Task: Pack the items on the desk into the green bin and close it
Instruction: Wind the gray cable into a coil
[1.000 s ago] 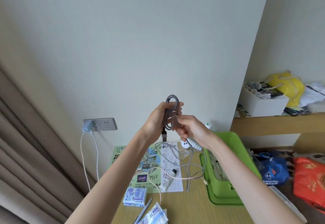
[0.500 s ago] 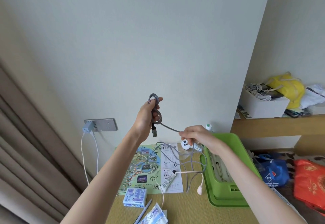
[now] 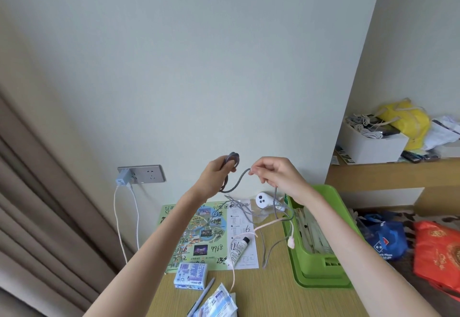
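Observation:
Above the desk, my left hand (image 3: pixel 219 177) grips a small coil of grey braided cable (image 3: pixel 238 182). My right hand (image 3: pixel 276 176) pinches the same cable a short way along, and its loose end hangs down to the desk. A pinkish-white cable (image 3: pixel 267 224) dangles tangled with it. The green bin (image 3: pixel 321 274) stands open at the desk's right with pale strips inside. On the desk lie a colourful map (image 3: pixel 196 232), a white tube (image 3: pixel 239 248), a small white device (image 3: pixel 262 200), a blue-white packet (image 3: pixel 191 272), a grey pen (image 3: pixel 201 296) and a plastic pouch (image 3: pixel 219 303).
A wall socket (image 3: pixel 142 173) holds a charger with white leads hanging down. Curtains (image 3: pixel 37 217) hang at the left. A wooden shelf (image 3: pixel 393 169) at the right carries a white box and a yellow bag. Blue and red bags (image 3: pixel 438 252) lie on the floor.
My hands, together around the coil a second ago, drew apart, and now my right hand has risen back towards my left, feeding more cable. The hanging end has lifted.

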